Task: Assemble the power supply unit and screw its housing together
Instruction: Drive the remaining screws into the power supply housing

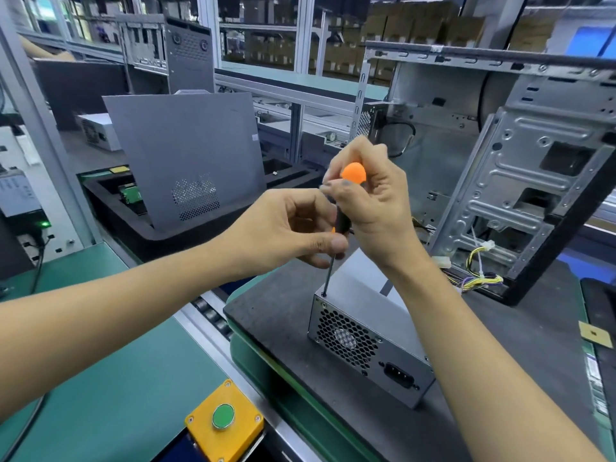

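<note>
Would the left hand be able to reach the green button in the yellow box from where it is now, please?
Probably yes. The left hand only steadies the screwdriver, and nothing stands between it and the green button low on the left side.

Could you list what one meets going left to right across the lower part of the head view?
Yellow button box → dark work mat → power supply unit → small yellow tag.

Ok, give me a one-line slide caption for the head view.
Both hands, right hand and left hand, steady an orange-capped screwdriver on the power supply unit top corner.
</note>
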{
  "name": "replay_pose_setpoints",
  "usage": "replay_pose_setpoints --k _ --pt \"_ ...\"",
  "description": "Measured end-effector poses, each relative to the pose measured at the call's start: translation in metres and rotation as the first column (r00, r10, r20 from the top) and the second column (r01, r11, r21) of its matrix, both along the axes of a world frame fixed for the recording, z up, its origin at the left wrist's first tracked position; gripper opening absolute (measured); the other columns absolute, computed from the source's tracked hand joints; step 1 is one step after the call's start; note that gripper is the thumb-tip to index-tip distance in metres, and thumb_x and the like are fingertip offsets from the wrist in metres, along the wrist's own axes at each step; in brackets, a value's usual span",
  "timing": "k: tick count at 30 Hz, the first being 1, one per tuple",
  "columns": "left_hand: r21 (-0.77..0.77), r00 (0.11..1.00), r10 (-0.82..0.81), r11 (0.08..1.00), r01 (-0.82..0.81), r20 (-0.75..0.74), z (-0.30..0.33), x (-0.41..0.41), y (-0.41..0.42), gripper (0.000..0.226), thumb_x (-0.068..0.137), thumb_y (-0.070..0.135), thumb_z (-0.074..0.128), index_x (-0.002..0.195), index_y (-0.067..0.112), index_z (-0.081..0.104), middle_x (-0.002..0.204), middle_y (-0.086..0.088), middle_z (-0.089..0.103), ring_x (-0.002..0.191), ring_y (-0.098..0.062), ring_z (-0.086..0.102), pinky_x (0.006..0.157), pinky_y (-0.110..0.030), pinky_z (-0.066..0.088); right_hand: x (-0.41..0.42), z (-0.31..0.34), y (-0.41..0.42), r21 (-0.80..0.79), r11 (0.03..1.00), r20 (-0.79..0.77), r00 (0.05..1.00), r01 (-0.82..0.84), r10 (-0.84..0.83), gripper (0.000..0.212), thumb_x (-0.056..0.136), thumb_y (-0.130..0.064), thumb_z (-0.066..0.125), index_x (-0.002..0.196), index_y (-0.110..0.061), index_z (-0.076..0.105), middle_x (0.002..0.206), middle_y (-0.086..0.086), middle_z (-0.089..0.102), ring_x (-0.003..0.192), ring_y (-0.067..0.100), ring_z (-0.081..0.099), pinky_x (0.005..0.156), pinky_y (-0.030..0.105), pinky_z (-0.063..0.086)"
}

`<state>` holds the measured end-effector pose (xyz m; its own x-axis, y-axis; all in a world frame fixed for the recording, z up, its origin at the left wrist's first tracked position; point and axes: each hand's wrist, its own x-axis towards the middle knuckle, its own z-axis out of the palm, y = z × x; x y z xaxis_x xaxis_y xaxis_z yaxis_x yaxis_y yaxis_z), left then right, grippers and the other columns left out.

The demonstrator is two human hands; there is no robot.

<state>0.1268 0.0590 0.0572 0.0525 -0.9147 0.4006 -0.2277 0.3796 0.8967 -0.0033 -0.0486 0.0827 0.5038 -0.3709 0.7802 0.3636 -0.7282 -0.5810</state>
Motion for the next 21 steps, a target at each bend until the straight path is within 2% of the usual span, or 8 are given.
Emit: replay_pose_setpoints --k 4,7,9,13,15,17,19,21 --pt "-0.043 1.000 -0.009 0.999 0.008 -0.030 -0.006 -0.004 -0.001 0.015 0.080 0.021 0.083 0.089 0.029 0.074 0.091 -0.032 0.056 0.087 -0.026 0.076 0.071 -0.034 0.063 0.001 0.002 0.005 0.122 0.984 -0.079 0.987 -0.131 0.142 0.017 0.081 -0.013 0.056 0.081 0.004 0.053 0.077 -0.001 0.063 0.078 0.023 0.053 0.072 0.035 0.043" --pt "0.008 0.998 -0.041 0.999 0.041 -0.047 -0.011 -0.001 -0.002 0.008 0.091 0.024 0.078 0.096 0.028 0.074 0.096 -0.024 0.068 0.095 -0.027 0.076 0.076 -0.037 0.064 -0.003 0.004 0.001 0.241 0.902 -0.069 0.921 -0.358 0.384 0.024 0.086 -0.012 0.038 0.089 0.001 0.057 0.095 0.015 0.074 0.096 0.030 0.069 0.083 0.038 0.054" --pt "0.030 0.999 -0.046 0.998 0.046 -0.017 -0.015 0.000 -0.002 0.013 0.095 0.029 0.071 0.108 0.028 0.073 0.102 -0.010 0.075 0.099 -0.026 0.076 0.080 -0.041 0.064 -0.004 0.004 -0.001 0.235 0.889 -0.084 0.904 -0.392 0.420 0.029 0.089 -0.012 0.033 0.090 -0.001 0.059 0.101 0.020 0.075 0.104 0.033 0.070 0.087 0.040 0.054" --pt "0.016 0.998 -0.058 0.998 0.057 0.006 -0.018 0.003 -0.002 0.024 0.100 0.031 0.061 0.120 0.020 0.068 0.113 -0.011 0.074 0.105 -0.027 0.075 0.087 -0.044 0.063 0.000 0.003 -0.002 0.179 0.965 -0.107 0.972 -0.190 0.211 0.018 0.088 -0.025 0.049 0.080 -0.026 0.065 0.093 0.015 0.071 0.087 0.022 0.060 0.074 0.035 0.047" --pt "0.022 0.995 -0.096 0.995 0.096 -0.005 -0.017 0.004 -0.002 0.024 0.101 0.027 0.058 0.120 0.014 0.066 0.109 -0.013 0.073 0.104 -0.028 0.074 0.089 -0.047 0.062 0.002 0.003 0.000 0.138 0.984 -0.093 0.988 -0.111 0.125 0.020 0.083 -0.032 0.056 0.081 -0.014 0.064 0.083 0.008 0.065 0.084 0.027 0.050 0.075 0.039 0.041" --pt "0.008 0.989 -0.146 0.989 0.146 -0.014 -0.016 0.006 -0.001 0.020 0.102 0.022 0.056 0.117 0.012 0.063 0.102 -0.006 0.075 0.101 -0.025 0.074 0.086 -0.041 0.063 0.005 0.003 0.004 0.071 0.995 -0.102 0.992 -0.064 0.071 0.031 0.081 -0.032 0.059 0.083 -0.002 0.058 0.080 -0.006 0.062 0.087 0.030 0.048 0.078 0.040 0.039" --pt "-0.005 0.984 -0.175 0.984 0.175 0.000 -0.016 0.007 0.001 0.022 0.100 0.021 0.056 0.120 0.013 0.060 0.103 -0.004 0.077 0.102 -0.022 0.075 0.083 -0.033 0.061 0.005 0.004 0.008 0.044 0.999 -0.125 0.992 -0.027 0.032 0.035 0.081 -0.034 0.056 0.085 0.001 0.057 0.080 -0.010 0.062 0.091 0.034 0.051 0.080 0.044 0.043" --pt "0.007 0.983 -0.185 0.983 0.185 0.001 -0.019 0.009 0.002 0.025 0.101 0.016 0.056 0.126 0.016 0.058 0.107 -0.006 0.078 0.106 -0.024 0.075 0.086 -0.033 0.060 0.001 0.007 0.007 0.016 1.000 -0.167 0.986 0.025 -0.022 0.037 0.081 -0.038 0.050 0.087 -0.002 0.058 0.084 -0.009 0.060 0.095 0.030 0.050 0.083 0.045 0.045"
